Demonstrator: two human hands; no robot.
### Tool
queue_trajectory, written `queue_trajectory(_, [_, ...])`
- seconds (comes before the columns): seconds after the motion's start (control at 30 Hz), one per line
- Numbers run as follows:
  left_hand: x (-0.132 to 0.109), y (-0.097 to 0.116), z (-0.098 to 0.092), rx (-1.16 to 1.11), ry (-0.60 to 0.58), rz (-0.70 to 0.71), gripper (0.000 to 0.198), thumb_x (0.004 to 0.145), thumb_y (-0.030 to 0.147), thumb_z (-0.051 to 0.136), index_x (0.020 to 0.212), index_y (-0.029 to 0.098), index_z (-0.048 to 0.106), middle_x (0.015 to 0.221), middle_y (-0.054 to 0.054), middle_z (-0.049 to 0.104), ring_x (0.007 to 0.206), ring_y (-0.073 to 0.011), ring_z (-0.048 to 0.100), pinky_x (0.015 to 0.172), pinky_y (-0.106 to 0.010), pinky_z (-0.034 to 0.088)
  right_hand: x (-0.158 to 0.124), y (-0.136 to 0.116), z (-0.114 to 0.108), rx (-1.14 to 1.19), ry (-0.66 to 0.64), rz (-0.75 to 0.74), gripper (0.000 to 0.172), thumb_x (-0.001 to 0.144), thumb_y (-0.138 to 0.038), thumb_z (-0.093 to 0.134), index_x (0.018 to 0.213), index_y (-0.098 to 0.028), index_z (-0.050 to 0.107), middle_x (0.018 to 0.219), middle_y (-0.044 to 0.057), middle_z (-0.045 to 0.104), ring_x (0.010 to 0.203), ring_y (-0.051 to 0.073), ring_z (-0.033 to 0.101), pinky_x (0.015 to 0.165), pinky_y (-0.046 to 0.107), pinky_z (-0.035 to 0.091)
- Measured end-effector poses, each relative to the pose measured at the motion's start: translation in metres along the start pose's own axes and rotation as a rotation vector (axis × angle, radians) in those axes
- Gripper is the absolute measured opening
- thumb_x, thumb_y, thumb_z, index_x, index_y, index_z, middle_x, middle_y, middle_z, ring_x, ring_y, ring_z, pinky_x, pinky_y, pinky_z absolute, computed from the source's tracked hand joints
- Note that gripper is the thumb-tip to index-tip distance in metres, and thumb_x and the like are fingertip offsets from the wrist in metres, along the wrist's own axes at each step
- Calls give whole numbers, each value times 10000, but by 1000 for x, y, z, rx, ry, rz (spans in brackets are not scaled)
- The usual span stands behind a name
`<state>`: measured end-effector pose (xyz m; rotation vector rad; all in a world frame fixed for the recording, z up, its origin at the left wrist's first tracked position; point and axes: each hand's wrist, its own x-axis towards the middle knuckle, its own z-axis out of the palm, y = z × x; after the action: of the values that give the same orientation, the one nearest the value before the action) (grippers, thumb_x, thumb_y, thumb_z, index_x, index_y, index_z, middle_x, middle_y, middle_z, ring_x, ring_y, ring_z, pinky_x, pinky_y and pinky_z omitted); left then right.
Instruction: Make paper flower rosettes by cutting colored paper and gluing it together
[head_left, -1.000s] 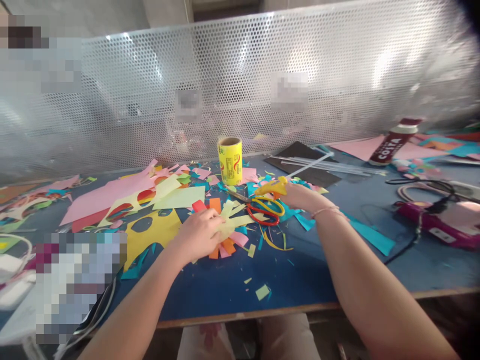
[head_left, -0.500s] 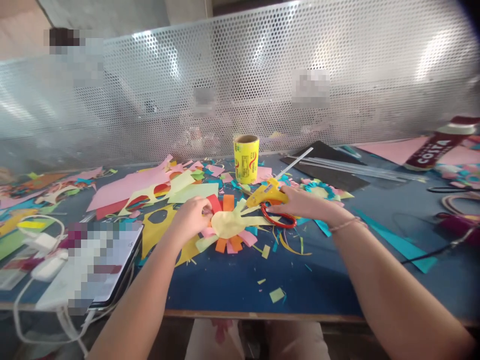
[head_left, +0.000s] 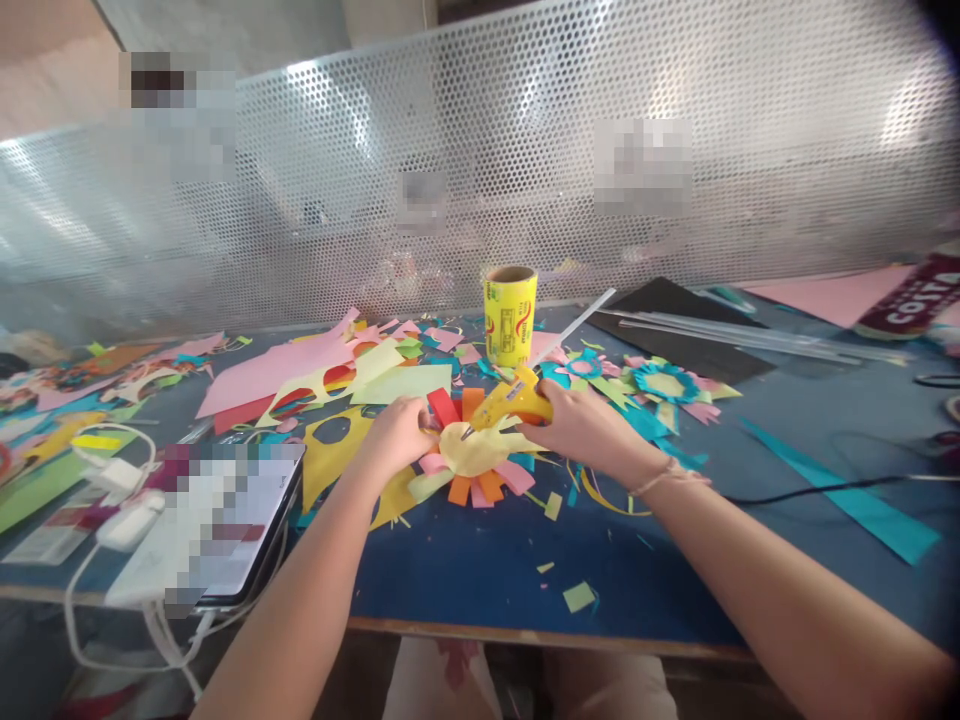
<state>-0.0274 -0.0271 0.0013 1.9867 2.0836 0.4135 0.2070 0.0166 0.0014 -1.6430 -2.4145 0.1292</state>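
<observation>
My right hand (head_left: 574,420) is wrapped round a yellow glue gun (head_left: 504,400), a long clear glue stick (head_left: 577,325) rising from its back. The gun's nozzle points down at the pale yellow centre (head_left: 466,448) of a paper flower with red, orange, pink and light green petals (head_left: 489,486). My left hand (head_left: 401,435) pinches the flower's left edge, its fingertips partly hidden. Just behind the gun a yellow cardboard tube (head_left: 511,315) stands upright.
Paper scraps, yellow cut-out sheets (head_left: 330,450) and pink sheets (head_left: 277,370) lie at the left, near a phone (head_left: 262,530) with white cables. Finished paper flowers (head_left: 664,380), black card (head_left: 667,310) and clear sticks (head_left: 757,335) are at the right. A perforated metal screen (head_left: 480,150) stands behind.
The glue gun has moved left and down, its nozzle now over the flower's centre. The red-handled scissors no longer show beside my right hand. The view has shifted slightly.
</observation>
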Motion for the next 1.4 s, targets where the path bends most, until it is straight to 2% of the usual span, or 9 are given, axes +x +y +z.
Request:
queue_trajectory(0.13, [3,-2,7,16,3,1,129,657,273,596,680,194,496,792,-37,578,731,-181,556,631,-275,394,2,4,-2,-13,23,10,454,767,-551,462,993,-162,526,793,93,643,700,218,597,528,266,317])
queue_trajectory(0.3, [4,-5,9,-20,8,17,116,650,244,603,678,191,505,794,-36,579,756,-186,559,679,-289,420,1,16,-14,-101,7,32,458,766,-564,451,970,-165,545,761,89,636,665,215,590,513,270,305])
queue_trajectory(0.4, [0,1,4,-6,136,69,78,654,195,598,698,190,534,827,-42,575,835,-204,545,749,-316,425,2,30,-22,-185,14,25,440,768,-556,450,959,-174,559,817,103,639,675,211,589,507,268,295])
queue_trajectory(0.5, [-7,12,1,-38,248,209,42,698,178,585,717,191,550,851,-38,564,886,-201,532,792,-319,421,4,42,-24,-226,6,0,400,763,-531,470,942,-191,581,858,109,641,677,205,585,494,260,286])
queue_trajectory(0.67, [-19,32,13,-120,26,408,92,762,274,601,738,190,572,808,-11,583,742,-146,550,678,-257,419,6,49,-22,-216,-57,-29,333,732,-464,520,904,-192,608,795,100,646,644,194,572,472,254,268])
queue_trajectory(0.8, [-22,38,29,-32,18,437,210,776,386,601,719,188,565,782,-17,602,739,-164,557,635,-262,397,5,49,-22,-174,-120,-61,323,723,-414,522,938,-186,605,784,88,651,620,184,562,482,261,281])
queue_trajectory(0.9, [-20,39,34,-13,6,409,208,793,374,582,706,186,565,784,-20,611,728,-162,565,606,-256,388,5,47,-24,-151,-139,-64,341,720,-431,524,946,-190,612,794,89,651,620,191,556,489,268,296])
queue_trajectory(1.2, [-18,39,27,-34,-63,417,193,865,242,459,758,188,610,843,-33,639,787,-165,596,713,-277,427,3,47,-26,-126,-125,-53,359,734,-459,514,946,-190,622,793,91,643,636,194,557,504,276,310])
queue_trajectory(1.4, [-17,39,28,-53,-77,387,214,866,250,445,758,177,615,863,-48,638,789,-173,591,751,-301,441,4,49,-26,-148,-96,-44,390,740,-497,502,946,-185,616,819,107,642,638,199,555,499,278,301])
